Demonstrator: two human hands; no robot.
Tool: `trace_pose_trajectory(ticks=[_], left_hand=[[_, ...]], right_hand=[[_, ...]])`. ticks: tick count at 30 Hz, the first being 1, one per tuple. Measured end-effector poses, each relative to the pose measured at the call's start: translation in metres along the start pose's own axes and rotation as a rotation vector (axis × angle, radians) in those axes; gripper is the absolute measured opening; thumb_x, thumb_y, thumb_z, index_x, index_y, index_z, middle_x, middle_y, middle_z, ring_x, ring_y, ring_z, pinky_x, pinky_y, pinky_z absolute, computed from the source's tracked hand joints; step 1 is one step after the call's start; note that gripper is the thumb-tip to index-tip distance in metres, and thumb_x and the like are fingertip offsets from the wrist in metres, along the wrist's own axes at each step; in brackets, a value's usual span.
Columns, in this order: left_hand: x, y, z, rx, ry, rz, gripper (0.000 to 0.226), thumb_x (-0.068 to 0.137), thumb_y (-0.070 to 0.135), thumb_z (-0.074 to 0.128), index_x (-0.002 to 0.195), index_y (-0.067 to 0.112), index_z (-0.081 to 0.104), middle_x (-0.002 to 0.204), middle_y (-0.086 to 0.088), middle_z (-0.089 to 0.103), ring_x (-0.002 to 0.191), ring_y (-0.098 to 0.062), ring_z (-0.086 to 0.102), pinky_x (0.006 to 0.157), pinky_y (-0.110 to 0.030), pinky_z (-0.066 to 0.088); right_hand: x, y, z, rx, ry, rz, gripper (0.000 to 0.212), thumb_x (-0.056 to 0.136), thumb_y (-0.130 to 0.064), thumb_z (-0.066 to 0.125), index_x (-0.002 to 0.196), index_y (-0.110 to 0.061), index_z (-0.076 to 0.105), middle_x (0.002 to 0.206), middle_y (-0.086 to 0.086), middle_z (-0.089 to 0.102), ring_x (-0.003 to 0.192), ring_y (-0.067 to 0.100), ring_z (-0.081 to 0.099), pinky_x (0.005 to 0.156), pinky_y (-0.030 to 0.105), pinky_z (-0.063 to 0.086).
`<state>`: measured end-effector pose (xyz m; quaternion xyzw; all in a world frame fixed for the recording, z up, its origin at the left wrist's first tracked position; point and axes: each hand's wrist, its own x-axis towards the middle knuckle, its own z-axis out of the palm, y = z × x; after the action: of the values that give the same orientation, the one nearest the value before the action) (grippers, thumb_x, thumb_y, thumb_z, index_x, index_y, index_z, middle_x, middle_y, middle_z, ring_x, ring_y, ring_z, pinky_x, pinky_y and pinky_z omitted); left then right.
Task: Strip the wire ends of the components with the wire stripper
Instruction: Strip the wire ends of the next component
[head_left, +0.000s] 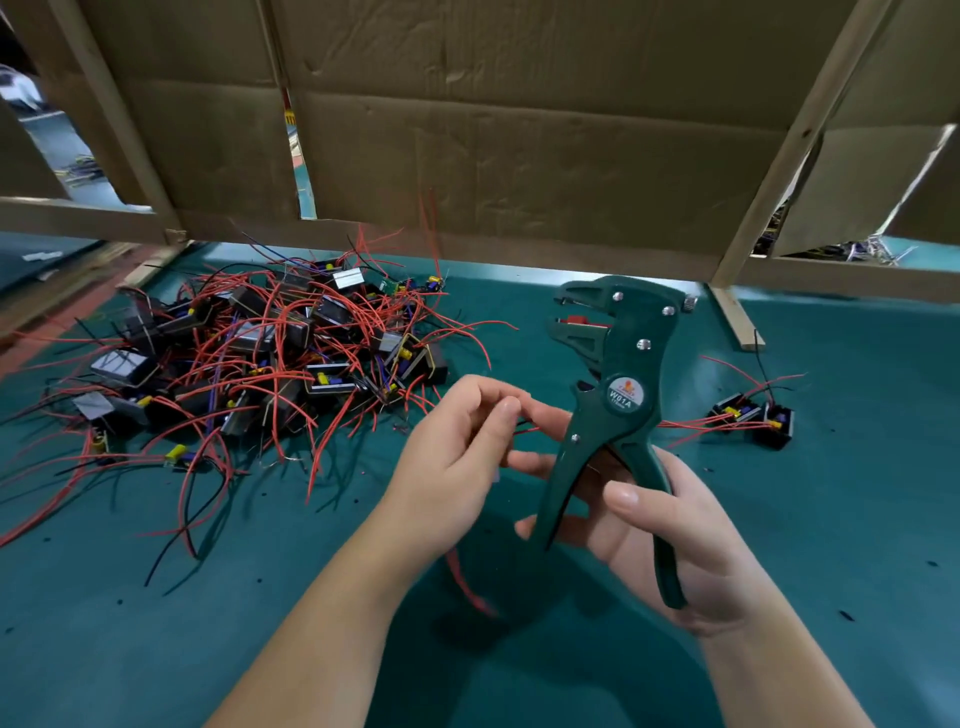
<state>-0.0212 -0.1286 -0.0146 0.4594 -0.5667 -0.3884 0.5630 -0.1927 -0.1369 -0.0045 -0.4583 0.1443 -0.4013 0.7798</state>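
The far side of the scene is closed off by creased cardboard (519, 130) fixed to a pale wooden frame (810, 135). Below it, a green table (156, 623) is spread across the whole near field. On the far left of the table a large pile (249, 358) of black boxed components is heaped, tangled with red and black leads that are splayed out towards the near left. The right hand (670, 530) is raised at near right, and its fingers and thumb are wrapped round the two handles of the stripper (618, 405). The left hand (457, 467) is held just to the left of it, with the fingers curled and the thumb and forefinger tips pressed together. The dark green stripper is held upright above the table, with its head towards the far side and its toothed mouth parted and turned to the left. At far right a pair (753, 415) of components is laid apart from the pile, leads pointed left. A red wire (470, 587) is pinched in the left hand; a blurred length is seen hanging below the palm, and a short end is shown beside the stripper.
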Motion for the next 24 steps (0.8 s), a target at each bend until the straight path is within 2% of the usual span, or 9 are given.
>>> trace_pose_trajectory(ticks=[3, 5, 7, 10, 12, 16, 18, 20, 24], left_hand=[[-0.001, -0.004, -0.002, 0.183, -0.009, 0.064, 0.013, 0.093, 0.035, 0.051, 0.099, 0.032, 0.062, 0.094, 0.006, 0.071, 0.087, -0.018, 0.065, 0.079, -0.042, 0.053], [0.001, -0.006, -0.004, 0.27, 0.02, 0.085, 0.01, 0.091, 0.035, 0.053, 0.093, 0.031, 0.063, 0.082, 0.005, 0.068, 0.074, -0.016, 0.061, 0.07, -0.037, 0.05], [0.002, -0.004, -0.006, 0.321, 0.06, 0.094, 0.014, 0.089, 0.035, 0.055, 0.081, 0.027, 0.063, 0.068, 0.01, 0.061, 0.058, -0.006, 0.05, 0.057, -0.025, 0.042], [0.005, 0.0, -0.01, 0.136, 0.098, 0.006, 0.017, 0.091, 0.029, 0.06, 0.076, 0.022, 0.064, 0.063, 0.01, 0.059, 0.048, -0.007, 0.044, 0.047, -0.018, 0.035], [0.006, 0.004, -0.013, -0.017, 0.131, -0.045, 0.018, 0.092, 0.022, 0.06, 0.074, 0.02, 0.063, 0.062, 0.008, 0.06, 0.044, -0.006, 0.04, 0.043, -0.015, 0.033], [0.006, 0.011, -0.015, -0.287, 0.112, -0.087, 0.019, 0.082, 0.029, 0.064, 0.068, 0.017, 0.063, 0.058, 0.006, 0.056, 0.042, -0.003, 0.03, 0.042, -0.009, 0.027], [0.006, 0.011, -0.014, -0.35, 0.095, -0.096, 0.02, 0.084, 0.024, 0.067, 0.068, 0.014, 0.063, 0.055, 0.008, 0.053, 0.042, -0.003, 0.03, 0.043, -0.01, 0.028], [0.006, 0.012, -0.013, -0.376, 0.09, -0.097, 0.018, 0.083, 0.023, 0.062, 0.066, 0.018, 0.067, 0.052, 0.008, 0.047, 0.042, -0.003, 0.031, 0.045, -0.012, 0.03], [0.005, 0.016, -0.012, -0.313, 0.141, -0.106, 0.015, 0.078, 0.026, 0.064, 0.065, 0.024, 0.071, 0.05, 0.01, 0.042, 0.044, -0.005, 0.033, 0.043, -0.011, 0.029]], right_hand=[[-0.003, -0.001, -0.005, -0.097, 0.067, -0.005, 0.051, 0.076, -0.011, 0.064, 0.124, 0.002, 0.058, 0.142, 0.013, 0.052, 0.117, 0.036, 0.058, 0.078, 0.051, 0.053], [-0.004, -0.003, -0.008, -0.137, 0.108, -0.018, 0.052, 0.075, -0.013, 0.064, 0.124, 0.001, 0.057, 0.142, 0.011, 0.052, 0.119, 0.037, 0.057, 0.079, 0.051, 0.053], [-0.005, -0.006, -0.009, -0.153, 0.137, -0.036, 0.046, 0.073, -0.013, 0.065, 0.119, -0.005, 0.065, 0.143, 0.01, 0.052, 0.118, 0.037, 0.058, 0.08, 0.053, 0.053], [-0.008, -0.013, -0.014, -0.141, 0.134, -0.04, 0.042, 0.071, -0.016, 0.073, 0.113, -0.01, 0.07, 0.142, 0.013, 0.052, 0.104, 0.035, 0.063, 0.079, 0.057, 0.053], [-0.013, -0.019, -0.021, -0.134, 0.107, 0.018, 0.054, 0.069, -0.028, 0.083, 0.115, -0.006, 0.068, 0.136, 0.02, 0.055, 0.095, 0.033, 0.065, 0.079, 0.056, 0.053], [-0.022, -0.026, -0.033, -0.102, 0.113, 0.204, 0.069, 0.062, -0.033, 0.087, 0.117, 0.002, 0.064, 0.107, 0.031, 0.063, 0.086, 0.037, 0.064, 0.076, 0.056, 0.053], [-0.022, -0.026, -0.033, -0.089, 0.057, 0.263, 0.068, 0.066, -0.031, 0.085, 0.119, 0.005, 0.061, 0.101, 0.03, 0.062, 0.085, 0.038, 0.063, 0.077, 0.057, 0.052], [-0.021, -0.024, -0.03, -0.084, -0.008, 0.302, 0.066, 0.072, -0.03, 0.081, 0.121, 0.006, 0.058, 0.101, 0.029, 0.061, 0.087, 0.038, 0.062, 0.078, 0.057, 0.05], [-0.02, -0.02, -0.024, -0.034, -0.139, 0.336, 0.062, 0.083, -0.026, 0.071, 0.128, 0.009, 0.049, 0.105, 0.028, 0.059, 0.091, 0.037, 0.061, 0.083, 0.057, 0.048]])
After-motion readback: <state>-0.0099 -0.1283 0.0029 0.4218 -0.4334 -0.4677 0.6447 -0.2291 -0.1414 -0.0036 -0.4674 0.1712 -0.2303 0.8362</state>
